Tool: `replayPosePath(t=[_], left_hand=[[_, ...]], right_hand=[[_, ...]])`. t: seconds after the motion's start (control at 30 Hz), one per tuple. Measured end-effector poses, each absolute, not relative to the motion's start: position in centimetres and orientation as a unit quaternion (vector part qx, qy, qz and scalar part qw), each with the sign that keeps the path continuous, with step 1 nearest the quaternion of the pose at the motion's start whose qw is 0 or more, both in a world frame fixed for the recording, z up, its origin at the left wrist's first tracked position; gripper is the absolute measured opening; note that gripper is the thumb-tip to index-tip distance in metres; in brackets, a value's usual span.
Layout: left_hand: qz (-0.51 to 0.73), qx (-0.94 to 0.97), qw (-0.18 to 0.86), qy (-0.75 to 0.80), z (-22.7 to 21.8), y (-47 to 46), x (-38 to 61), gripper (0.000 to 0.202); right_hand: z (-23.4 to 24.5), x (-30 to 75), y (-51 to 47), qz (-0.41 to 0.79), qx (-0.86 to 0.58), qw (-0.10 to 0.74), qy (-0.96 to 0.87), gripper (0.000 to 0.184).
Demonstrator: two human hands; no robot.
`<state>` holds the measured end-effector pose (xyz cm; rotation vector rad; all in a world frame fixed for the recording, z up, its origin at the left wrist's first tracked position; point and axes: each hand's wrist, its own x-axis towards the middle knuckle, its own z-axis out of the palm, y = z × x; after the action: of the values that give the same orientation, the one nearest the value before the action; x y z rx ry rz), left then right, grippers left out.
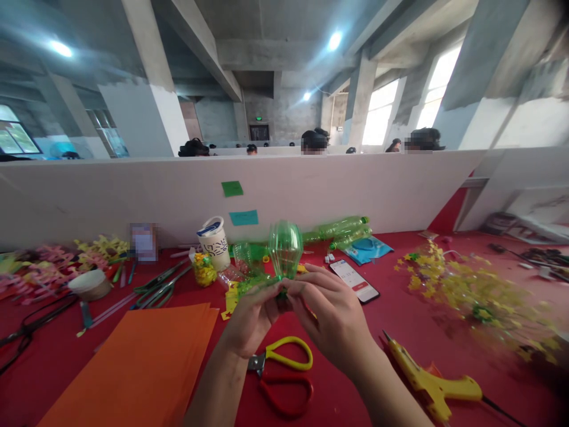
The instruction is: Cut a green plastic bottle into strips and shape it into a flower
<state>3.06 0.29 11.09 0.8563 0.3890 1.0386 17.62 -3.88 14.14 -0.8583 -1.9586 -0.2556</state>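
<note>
A green see-through plastic bottle piece [286,246], its sides bowed out in ribs like a lantern, stands upright at the centre. My left hand [253,317] is closed around its lower end. From the other side, my right hand [331,308] pinches the same end; the fingers partly hide it. Just below the hands lie scissors [290,356] with one yellow and one red handle. Behind them are more cut green plastic pieces [253,264] and a yellow scrap [230,299].
Orange sheets [133,362] lie at left, a yellow glue gun [427,379] at right. Beyond are a phone [354,280], a white cup [215,244], green bottles [344,228] and yellow star sprays [466,296]. A white partition [311,190] closes off the red table's back; people's heads show above it.
</note>
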Motion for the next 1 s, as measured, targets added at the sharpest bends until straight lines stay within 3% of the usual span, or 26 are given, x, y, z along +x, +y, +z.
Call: replayPosePath(t=[0.33, 0.67, 1.0], left_hand=[[0.507, 0.373, 0.746, 0.219, 10.99, 0.38, 3.00, 0.010], [0.528, 0.430, 0.685, 0.260, 11.43, -0.05, 3.16, 0.009], [0.517, 0.420, 0.707, 0.240, 11.04, 0.40, 3.31, 0.012]], right_hand=[[13.48, 17.19, -3.43, -0.140, -0.366, 0.452, -0.801, 0.015], [13.71, 17.29, -3.95, -0.042, -0.367, 0.508, -0.778, 0.015], [13.87, 17.99, -3.57, 0.012, -0.440, 0.522, -0.731, 0.020]])
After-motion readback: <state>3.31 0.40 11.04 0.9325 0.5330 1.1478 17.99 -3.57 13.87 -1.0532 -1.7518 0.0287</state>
